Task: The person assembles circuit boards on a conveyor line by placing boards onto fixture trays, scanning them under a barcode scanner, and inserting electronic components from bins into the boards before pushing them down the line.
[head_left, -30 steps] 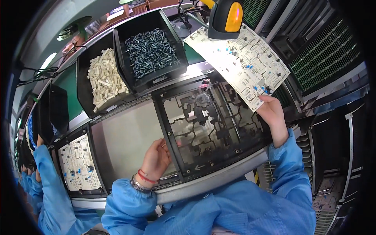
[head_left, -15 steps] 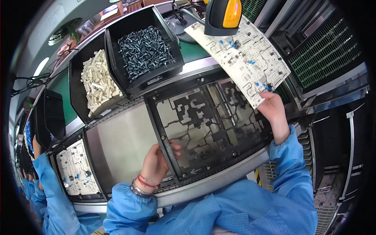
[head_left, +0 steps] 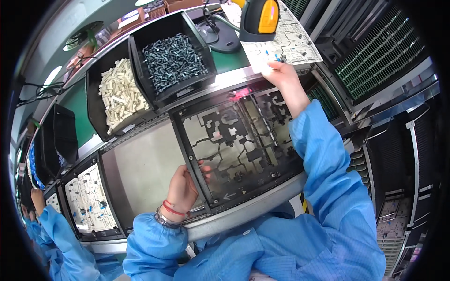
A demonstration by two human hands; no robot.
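Green surface (head_left: 225, 61) ran behind the line, with open black bins along it. Right hand (head_left: 283, 77): closed on the near edge of a pale circuit board (head_left: 300, 44), thumb and fingers pinching it. The board was held up toward the far side, partly hidden by a yellow-and-black scanner (head_left: 260, 21). Left hand (head_left: 183, 186): fingers loosely curled at the left bar of a black frame (head_left: 190, 157), the bar crossing in front of them and fingertips showing past it; whether they gripped, I could not tell. Progress, judged by eye: the held board was populated at least in part, with blue and dark components on it, but was not seated in the frame, whose cut-out bed carried no board. Farther left, a second frame (head_left: 111, 196) already had a populated board (head_left: 91, 201) lying in it; a co-worker's hand (head_left: 38, 199) was near that end. Containers: one bin (head_left: 190, 89) held a heap of small dark-blue parts (head_left: 173, 61); the bin beside it (head_left: 93, 96) held pale, stick-like pieces (head_left: 121, 93). Contents of a third bin (head_left: 64, 129), farther left: mostly hidden by its walls.
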